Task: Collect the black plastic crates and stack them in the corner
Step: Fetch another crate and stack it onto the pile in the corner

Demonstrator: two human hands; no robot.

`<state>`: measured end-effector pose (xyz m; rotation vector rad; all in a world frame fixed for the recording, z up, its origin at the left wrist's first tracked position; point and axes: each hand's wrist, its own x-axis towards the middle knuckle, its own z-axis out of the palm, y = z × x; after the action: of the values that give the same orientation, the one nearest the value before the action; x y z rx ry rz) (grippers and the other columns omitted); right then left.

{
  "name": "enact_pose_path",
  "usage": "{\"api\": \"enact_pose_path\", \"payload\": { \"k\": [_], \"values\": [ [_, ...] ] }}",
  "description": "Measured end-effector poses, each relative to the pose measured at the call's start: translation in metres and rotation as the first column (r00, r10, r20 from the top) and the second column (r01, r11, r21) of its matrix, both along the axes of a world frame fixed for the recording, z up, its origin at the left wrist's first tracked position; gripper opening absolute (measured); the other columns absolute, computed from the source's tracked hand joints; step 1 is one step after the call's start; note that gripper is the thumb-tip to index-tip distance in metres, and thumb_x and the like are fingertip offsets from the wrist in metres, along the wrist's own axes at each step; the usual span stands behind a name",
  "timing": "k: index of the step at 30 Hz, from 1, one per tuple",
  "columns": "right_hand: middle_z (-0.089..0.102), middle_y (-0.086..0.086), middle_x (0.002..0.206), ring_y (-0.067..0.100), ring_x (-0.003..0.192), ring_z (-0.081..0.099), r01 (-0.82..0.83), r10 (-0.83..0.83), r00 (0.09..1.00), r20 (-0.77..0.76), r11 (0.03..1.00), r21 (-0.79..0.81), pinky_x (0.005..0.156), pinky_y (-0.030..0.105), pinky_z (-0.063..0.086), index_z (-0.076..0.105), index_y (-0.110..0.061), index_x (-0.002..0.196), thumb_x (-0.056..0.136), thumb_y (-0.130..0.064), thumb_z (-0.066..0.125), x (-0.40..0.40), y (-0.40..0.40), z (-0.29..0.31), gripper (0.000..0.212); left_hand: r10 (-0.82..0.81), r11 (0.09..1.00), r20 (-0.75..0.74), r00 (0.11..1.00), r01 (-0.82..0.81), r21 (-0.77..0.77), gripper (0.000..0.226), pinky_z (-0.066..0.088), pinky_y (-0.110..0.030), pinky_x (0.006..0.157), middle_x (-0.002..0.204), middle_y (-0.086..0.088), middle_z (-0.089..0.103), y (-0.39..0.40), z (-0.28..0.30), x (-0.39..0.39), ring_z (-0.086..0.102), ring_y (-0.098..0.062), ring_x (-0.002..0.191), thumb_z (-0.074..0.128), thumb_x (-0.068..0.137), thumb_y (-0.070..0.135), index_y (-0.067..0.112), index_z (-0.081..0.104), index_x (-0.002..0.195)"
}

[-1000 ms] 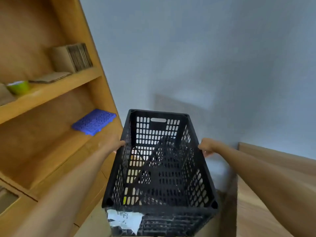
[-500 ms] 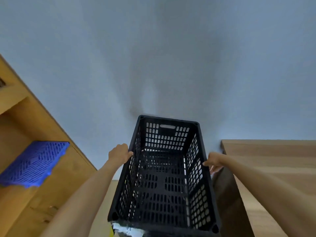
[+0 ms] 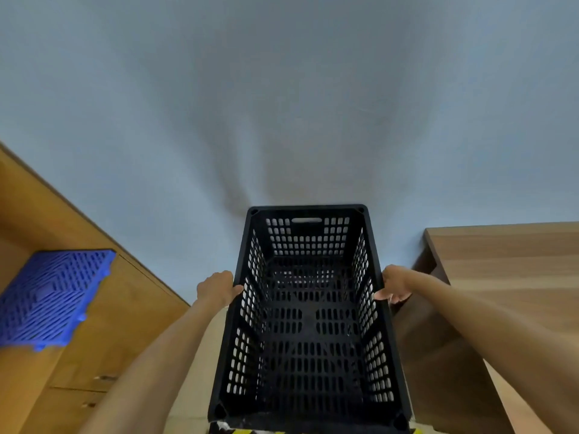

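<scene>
I hold a black plastic crate [image 3: 308,311] out in front of me, open side up, its far end close to the pale grey wall [image 3: 282,104]. My left hand [image 3: 216,289] wraps the left rim; my right hand [image 3: 395,285] takes the right rim with the fingers curled under, so each grip is closed on the crate. The job now, as I judge it, is to keep the crate level and lower it squarely, both sides together, easing off only once it sits firm. Whether another crate lies beneath, I cannot tell. A wooden cabinet [image 3: 119,324] carrying a blue perforated panel [image 3: 50,297] stands to the left; a wooden tabletop [image 3: 507,261] meets the wall on the right.
</scene>
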<state>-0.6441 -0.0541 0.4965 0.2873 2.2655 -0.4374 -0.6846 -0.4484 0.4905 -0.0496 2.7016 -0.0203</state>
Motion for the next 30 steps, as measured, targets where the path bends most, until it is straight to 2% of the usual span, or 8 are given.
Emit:
{"api": "enact_pose_path", "payload": {
  "k": [5,11,15,18,21,23,27,30],
  "values": [
    [0.074,0.006,0.090,0.018,0.082,0.072,0.000,-0.001,1.000,-0.031,0.999,-0.044,0.062,0.018,0.047,0.056,-0.013,0.072,0.088,-0.033,0.067,0.002,-0.004,0.001,0.027,0.021,1.000,-0.019,1.000,-0.021,-0.004,0.038,0.044,-0.031,0.068,0.066,0.003,0.048,-0.002,-0.002,0.004,0.054,-0.020,0.066,0.047,0.098,0.047,0.016,0.041,0.076],
    [0.062,-0.004,0.063,0.006,0.052,0.058,-0.030,0.024,0.997,-0.077,0.997,-0.075,0.051,0.018,0.044,0.052,-0.016,0.069,0.089,-0.032,0.066,0.003,-0.026,-0.013,0.029,0.069,0.997,-0.032,0.997,-0.070,-0.036,0.037,0.044,-0.031,0.065,0.067,0.002,0.051,-0.022,-0.001,0.007,0.050,-0.017,0.061,0.046,0.100,0.044,0.016,0.043,0.076],
    [0.066,-0.002,0.065,0.010,0.053,0.059,-0.076,0.067,0.992,-0.103,0.994,-0.081,0.060,0.022,0.051,0.059,-0.012,0.072,0.089,-0.037,0.065,0.004,-0.031,-0.017,0.030,0.082,0.995,-0.003,0.997,-0.082,-0.048,0.031,0.051,-0.033,0.076,0.078,0.000,0.056,-0.025,0.001,0.007,0.057,-0.018,0.072,0.044,0.101,0.042,0.013,0.046,0.089],
    [0.072,0.000,0.075,0.012,0.059,0.061,-0.097,0.089,0.988,-0.127,0.994,-0.059,0.075,0.029,0.054,0.062,-0.010,0.079,0.087,-0.040,0.065,0.004,-0.028,-0.017,0.031,0.072,0.996,-0.003,0.997,-0.072,-0.058,0.032,0.052,-0.034,0.076,0.076,0.000,0.055,-0.022,0.001,0.004,0.062,-0.020,0.078,0.045,0.100,0.043,0.013,0.046,0.087],
    [0.059,-0.006,0.069,0.009,0.062,0.054,-0.100,0.095,0.985,-0.148,0.995,-0.027,0.077,0.029,0.048,0.049,-0.020,0.069,0.088,-0.039,0.065,0.005,-0.021,-0.014,0.032,0.077,0.995,-0.005,0.997,-0.077,-0.060,0.039,0.044,-0.031,0.067,0.067,0.001,0.050,-0.016,0.000,0.002,0.052,-0.018,0.064,0.046,0.099,0.045,0.015,0.041,0.074],
    [0.061,-0.003,0.073,0.013,0.066,0.055,-0.099,0.100,0.985,-0.139,0.995,0.014,0.079,0.031,0.050,0.048,-0.019,0.068,0.087,-0.042,0.065,0.006,-0.011,-0.011,0.034,0.066,0.997,-0.015,0.998,-0.066,-0.049,0.042,0.041,-0.029,0.065,0.064,0.002,0.048,-0.006,0.001,0.002,0.047,-0.016,0.059,0.047,0.099,0.046,0.016,0.038,0.070],
    [0.062,0.000,0.076,0.017,0.069,0.059,-0.102,0.106,0.986,-0.132,0.994,0.033,0.069,0.027,0.051,0.049,-0.018,0.070,0.088,-0.042,0.063,0.006,0.001,-0.008,0.034,0.044,0.997,-0.012,0.999,-0.045,-0.060,0.040,0.044,-0.030,0.067,0.066,0.002,0.050,0.006,0.006,0.002,0.050,-0.016,0.061,0.047,0.099,0.046,0.015,0.041,0.073],
    [0.064,0.003,0.089,0.018,0.074,0.062,-0.113,0.114,0.985,-0.130,0.993,0.017,0.076,0.029,0.055,0.051,-0.015,0.079,0.089,-0.040,0.063,0.007,-0.003,-0.010,0.029,0.042,0.997,-0.027,0.999,-0.043,-0.070,0.035,0.045,-0.030,0.070,0.069,0.003,0.051,0.006,0.005,0.007,0.054,-0.017,0.068,0.046,0.099,0.046,0.014,0.048,0.085]
  ]
}}
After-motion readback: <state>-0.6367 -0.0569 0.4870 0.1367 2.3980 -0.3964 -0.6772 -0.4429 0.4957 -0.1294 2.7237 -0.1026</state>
